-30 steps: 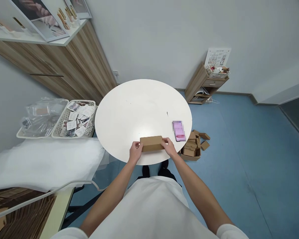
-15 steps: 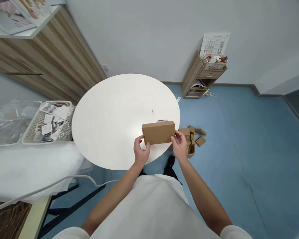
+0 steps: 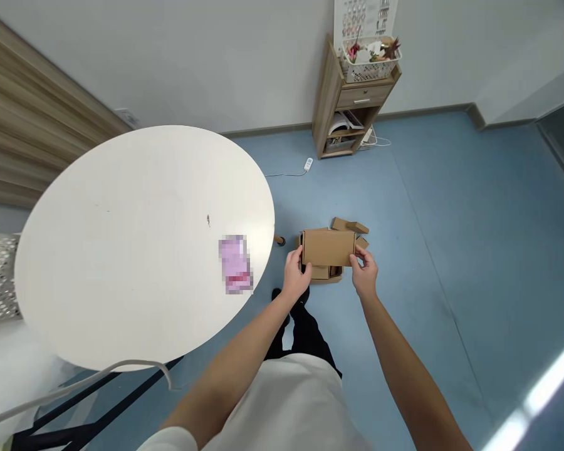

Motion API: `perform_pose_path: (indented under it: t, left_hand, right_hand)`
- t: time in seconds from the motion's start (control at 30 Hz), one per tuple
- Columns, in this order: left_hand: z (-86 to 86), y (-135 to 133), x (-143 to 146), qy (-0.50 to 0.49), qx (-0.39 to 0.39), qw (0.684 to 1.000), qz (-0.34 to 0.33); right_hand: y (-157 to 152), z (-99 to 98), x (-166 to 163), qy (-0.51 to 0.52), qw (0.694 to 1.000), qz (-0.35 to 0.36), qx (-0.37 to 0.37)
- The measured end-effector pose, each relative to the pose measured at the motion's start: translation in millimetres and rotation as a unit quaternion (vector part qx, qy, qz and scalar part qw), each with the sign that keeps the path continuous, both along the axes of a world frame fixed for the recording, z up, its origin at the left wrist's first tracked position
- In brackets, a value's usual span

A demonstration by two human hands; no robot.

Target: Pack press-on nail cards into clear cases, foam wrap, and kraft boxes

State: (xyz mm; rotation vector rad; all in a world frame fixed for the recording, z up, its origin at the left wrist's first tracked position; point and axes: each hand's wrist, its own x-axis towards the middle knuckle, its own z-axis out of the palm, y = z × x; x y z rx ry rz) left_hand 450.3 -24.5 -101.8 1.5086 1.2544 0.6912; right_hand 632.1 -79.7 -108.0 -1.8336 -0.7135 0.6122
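A closed flat brown cardboard box (image 3: 329,248) is held level between my two hands. My left hand (image 3: 296,274) grips its left end and my right hand (image 3: 365,273) grips its right end, thumbs on the near side. Beneath it on the floor stands a larger carton (image 3: 326,280) with small cardboard boxes in it, partly hidden by the held box. A few more small boxes (image 3: 350,225) lie just beyond the carton.
A white oval table (image 3: 141,200) is on my left, with a blurred pink-purple item (image 3: 235,264) near its right edge. A small wooden cabinet (image 3: 329,100) bearing a white basket (image 3: 369,70) stands against the wall. A power strip (image 3: 308,165) with its cable lies on the floor.
My hands have carried the box rightward from over the table's edge to above the carton on the floor. My view has turned right, and the pink-purple item on the table is now uncovered.
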Motion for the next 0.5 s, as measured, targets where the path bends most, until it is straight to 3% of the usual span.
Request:
perform_pose_path:
  t: [0.27,0.5]
  left_hand:
    - [-135.6,8.7,42.1,0.138,-0.138,0.981,-0.010]
    - [-264.9,20.5,78.1,0.220,-0.209,0.953,0.004]
  right_hand:
    - [-7.8,-141.0,31.9,0.103,0.980,0.006,-0.168]
    - [4.8,-269.5,64.9,0.078,0.952,0.054,-0.292]
